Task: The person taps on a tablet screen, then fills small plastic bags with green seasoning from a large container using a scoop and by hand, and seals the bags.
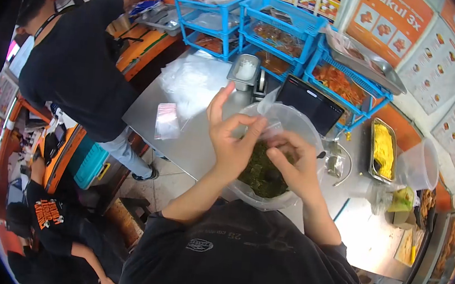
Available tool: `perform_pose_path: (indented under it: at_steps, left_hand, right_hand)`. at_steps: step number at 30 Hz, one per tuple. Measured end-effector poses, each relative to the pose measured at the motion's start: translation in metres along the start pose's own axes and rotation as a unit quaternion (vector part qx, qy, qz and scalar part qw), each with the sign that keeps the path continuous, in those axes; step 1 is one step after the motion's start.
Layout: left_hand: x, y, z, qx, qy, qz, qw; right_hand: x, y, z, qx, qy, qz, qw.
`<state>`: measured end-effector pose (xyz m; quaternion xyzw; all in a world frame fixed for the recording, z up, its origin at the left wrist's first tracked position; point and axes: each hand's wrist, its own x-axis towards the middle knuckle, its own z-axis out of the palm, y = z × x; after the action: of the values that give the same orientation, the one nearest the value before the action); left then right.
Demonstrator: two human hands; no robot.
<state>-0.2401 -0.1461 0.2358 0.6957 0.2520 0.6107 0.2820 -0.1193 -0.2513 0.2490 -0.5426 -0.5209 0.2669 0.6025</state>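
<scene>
A large clear plastic tub (312, 123) stands before me, holding a dark green chopped or paste-like food (262, 173). Over it, my left hand (232, 145) pinches a small clear plastic bag (272, 125) between thumb and forefinger, other fingers raised. My right hand (298, 163) closes thumb and fingers at the bag's other side. A dark round object, perhaps a spoon's bowl, lies partly hidden in the green food. Left of the tub lies a stack of small clear bags (168, 122) with pinkish edges.
Blue stacked racks (281, 23) with food trays line the back. A metal container of white stuff (244, 69), a dark tablet (310, 103) and a tray of yellow food (383, 150) stand around the tub. One person (80, 65) stands left; others are lower left.
</scene>
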Motion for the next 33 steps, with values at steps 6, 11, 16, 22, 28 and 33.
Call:
perform_pose_path:
  at_steps: [6,11,16,22,28,33]
  left_hand:
    - [-0.008,0.017,0.005,-0.035,-0.034,-0.079,0.996]
    - [-0.005,0.021,-0.011,-0.115,-0.255,-0.209,0.937]
    - [-0.013,0.007,-0.006,-0.077,-0.436,-0.261,0.858]
    - [-0.016,-0.013,-0.009,-0.205,-0.461,-0.237,0.83]
    - [-0.01,0.015,-0.011,0.029,-0.385,-0.013,0.922]
    - [-0.001,0.012,-0.017,-0.029,-0.434,-0.055,0.899]
  right_hand:
    - [-0.008,0.002,0.0,0.028,0.028,0.06,0.997]
    - [-0.009,-0.001,-0.011,-0.146,-0.003,0.081,0.986]
    - [-0.011,0.005,-0.01,-0.234,-0.045,0.039,0.97]
    - [-0.01,0.001,-0.013,-0.179,-0.058,0.07,0.98]
    - [-0.013,0.001,-0.009,-0.267,-0.022,-0.023,0.963]
    - [-0.011,-0.009,-0.015,-0.211,-0.113,0.017,0.971]
